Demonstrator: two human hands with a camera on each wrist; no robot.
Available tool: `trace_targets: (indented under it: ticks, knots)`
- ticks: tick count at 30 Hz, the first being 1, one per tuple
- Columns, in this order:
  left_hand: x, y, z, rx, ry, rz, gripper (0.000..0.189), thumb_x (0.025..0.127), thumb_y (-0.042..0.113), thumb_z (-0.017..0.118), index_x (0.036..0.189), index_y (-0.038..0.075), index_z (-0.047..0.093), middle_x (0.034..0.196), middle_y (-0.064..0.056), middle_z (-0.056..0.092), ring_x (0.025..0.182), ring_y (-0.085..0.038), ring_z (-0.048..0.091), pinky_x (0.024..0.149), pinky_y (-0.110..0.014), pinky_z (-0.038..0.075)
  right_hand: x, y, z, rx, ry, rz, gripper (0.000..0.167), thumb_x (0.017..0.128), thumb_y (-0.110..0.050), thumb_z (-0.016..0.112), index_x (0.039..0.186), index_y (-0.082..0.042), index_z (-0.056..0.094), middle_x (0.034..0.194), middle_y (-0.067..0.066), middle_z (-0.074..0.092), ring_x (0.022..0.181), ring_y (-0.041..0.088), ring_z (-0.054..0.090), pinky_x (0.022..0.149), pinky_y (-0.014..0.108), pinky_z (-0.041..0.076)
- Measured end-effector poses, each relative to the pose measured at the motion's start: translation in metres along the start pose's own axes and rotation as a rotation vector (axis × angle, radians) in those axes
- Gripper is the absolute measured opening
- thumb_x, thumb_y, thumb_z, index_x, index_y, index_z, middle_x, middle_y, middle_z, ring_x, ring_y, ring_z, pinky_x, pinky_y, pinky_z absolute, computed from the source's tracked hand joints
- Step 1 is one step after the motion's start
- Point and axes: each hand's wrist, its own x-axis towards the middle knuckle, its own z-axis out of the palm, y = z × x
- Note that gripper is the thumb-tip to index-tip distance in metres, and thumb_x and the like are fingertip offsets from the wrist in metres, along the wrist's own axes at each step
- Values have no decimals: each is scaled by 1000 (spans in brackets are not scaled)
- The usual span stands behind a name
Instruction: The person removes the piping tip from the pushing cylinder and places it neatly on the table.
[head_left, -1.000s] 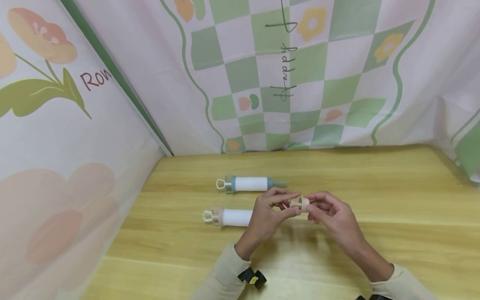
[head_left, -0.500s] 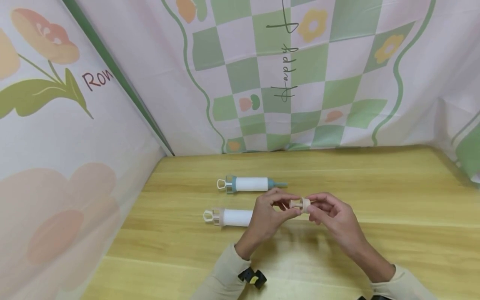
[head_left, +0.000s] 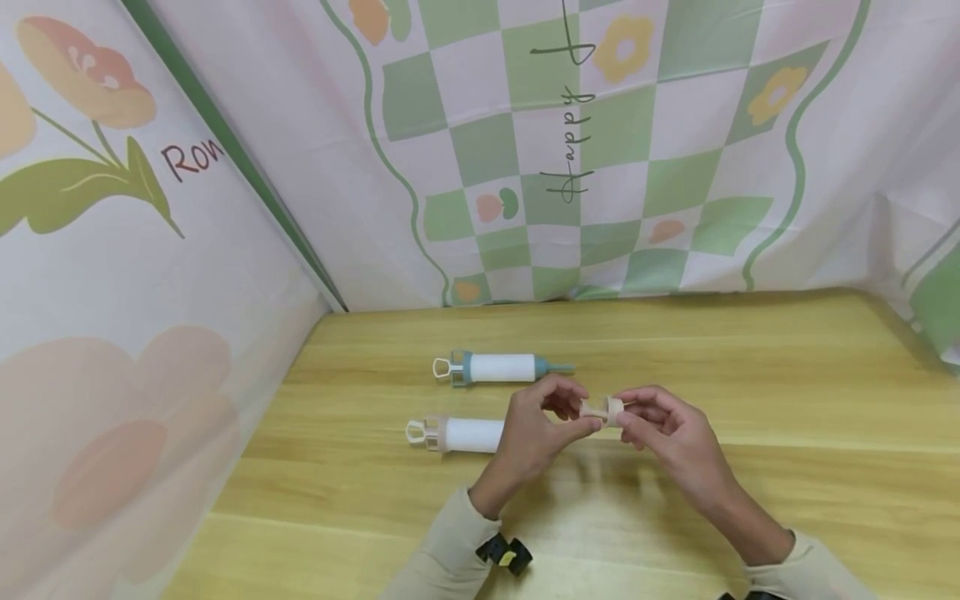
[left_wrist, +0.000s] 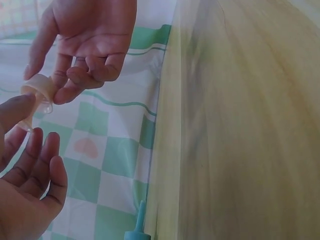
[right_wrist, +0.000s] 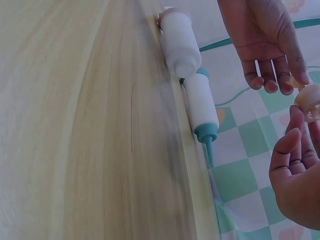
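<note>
Above the table my two hands share a small beige piece (head_left: 614, 412) with a wide ring and a narrow stem. My left hand (head_left: 534, 432) pinches its narrow end between thumb and fingers. The ring at the other end is pinched by my right hand (head_left: 675, 433). In the left wrist view the beige piece (left_wrist: 43, 87) looks funnel-like, with a clear bit showing at its wide mouth. Behind my left hand lies a white syringe-like tube with a beige collar (head_left: 474, 435) and a looped handle; its right end is hidden in the head view.
A matching white tube with blue ends (head_left: 502, 367) and a thin blue nozzle lies farther back. The wooden table (head_left: 795, 375) meets a patterned cloth (head_left: 682, 167) at the back. Another cloth wall (head_left: 247, 317) stands at the left.
The ring has shifted slightly right along with my right hand. My left index finger has drawn back from the ring toward the stem end. Both tubes stay put.
</note>
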Motion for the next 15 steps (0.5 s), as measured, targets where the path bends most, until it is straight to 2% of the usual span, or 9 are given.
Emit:
trace_targets:
  ticks: [9, 15]
  knots:
    - [0, 0, 0, 1, -7, -2, 25, 81, 7, 84, 96, 2, 65, 83, -8, 67, 75, -7, 61, 70, -26, 55, -3, 0, -6, -30, -1, 1, 21, 97, 3, 62, 117, 8, 60, 94, 7, 70, 77, 15, 65, 67, 25, 54]
    - [1, -1, 2, 10, -5, -6, 29, 75, -1, 86, 94, -2, 65, 83, -14, 67, 74, -9, 59, 69, -23, 54, -5, -1, -12, -57, 11, 16, 20, 97, 2, 63, 117, 6, 61, 95, 6, 70, 77, 14, 65, 67, 25, 55]
